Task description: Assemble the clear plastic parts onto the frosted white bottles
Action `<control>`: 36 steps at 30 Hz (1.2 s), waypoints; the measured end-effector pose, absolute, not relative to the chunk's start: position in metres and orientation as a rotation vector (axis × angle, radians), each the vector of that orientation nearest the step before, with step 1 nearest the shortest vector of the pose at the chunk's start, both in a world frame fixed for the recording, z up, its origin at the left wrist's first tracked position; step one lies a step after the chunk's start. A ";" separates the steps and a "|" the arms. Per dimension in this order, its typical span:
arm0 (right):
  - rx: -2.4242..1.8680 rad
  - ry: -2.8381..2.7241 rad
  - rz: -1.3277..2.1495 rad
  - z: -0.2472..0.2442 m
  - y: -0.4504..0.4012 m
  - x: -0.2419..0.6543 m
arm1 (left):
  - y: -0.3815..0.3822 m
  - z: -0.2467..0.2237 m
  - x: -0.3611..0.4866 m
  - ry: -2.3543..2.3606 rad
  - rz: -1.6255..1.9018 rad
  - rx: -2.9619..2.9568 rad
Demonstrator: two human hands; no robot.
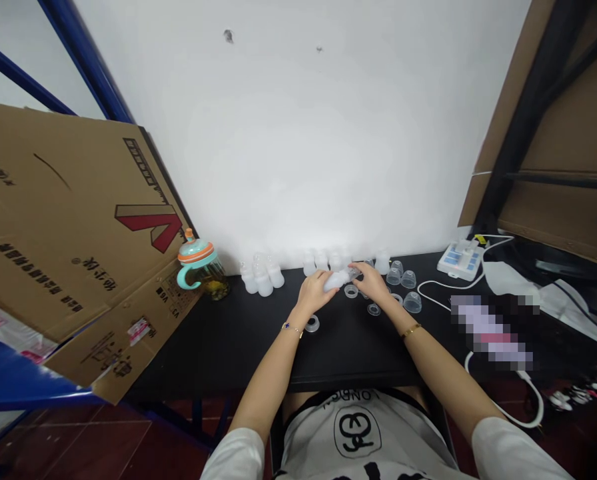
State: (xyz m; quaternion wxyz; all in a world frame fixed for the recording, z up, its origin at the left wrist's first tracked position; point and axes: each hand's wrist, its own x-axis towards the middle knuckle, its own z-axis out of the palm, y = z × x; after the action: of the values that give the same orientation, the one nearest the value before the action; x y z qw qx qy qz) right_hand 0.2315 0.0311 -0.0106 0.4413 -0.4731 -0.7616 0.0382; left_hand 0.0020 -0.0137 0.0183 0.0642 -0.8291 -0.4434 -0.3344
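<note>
My left hand is wrapped round a translucent white bottle, which lies tilted toward the right. At the bottle's right end, my right hand grips a small clear part, partly hidden by the fingers. Below the left hand lies a white ring on the black table. More rings and a clear disc are near the right hand. Clear domed caps stand to its right. Several white bottles are lined up behind my hands.
Several capped bottles stand left of centre. A teapot and a large cardboard box are at the left. A power strip, a white cable and a blurred-out object lie at the right. The wall rises behind.
</note>
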 end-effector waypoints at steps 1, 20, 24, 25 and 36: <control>-1.172 -1.892 0.095 -0.011 0.031 0.232 | -0.014 0.018 0.002 -1.339 -1.011 -2.503; -1.183 -1.920 0.089 -0.012 0.032 0.233 | -0.021 0.025 0.004 -1.388 -1.069 -2.561; -1.172 -1.926 0.099 -0.010 0.030 0.233 | -0.022 0.024 0.005 -1.441 -1.109 -2.563; -1.164 -1.930 0.096 -0.010 0.030 0.233 | -0.022 0.025 0.005 -1.450 -1.123 -2.569; -1.120 -1.927 0.090 -0.009 0.030 0.233 | -0.022 0.029 0.007 -1.510 -1.368 -2.648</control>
State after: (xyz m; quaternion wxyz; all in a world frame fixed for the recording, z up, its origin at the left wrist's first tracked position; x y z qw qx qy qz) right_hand 0.2329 0.0299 -0.0086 0.4400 -0.4509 -0.7757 0.0361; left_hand 0.0075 -0.0219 0.0293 -0.0996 -0.7886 -0.4496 -0.4075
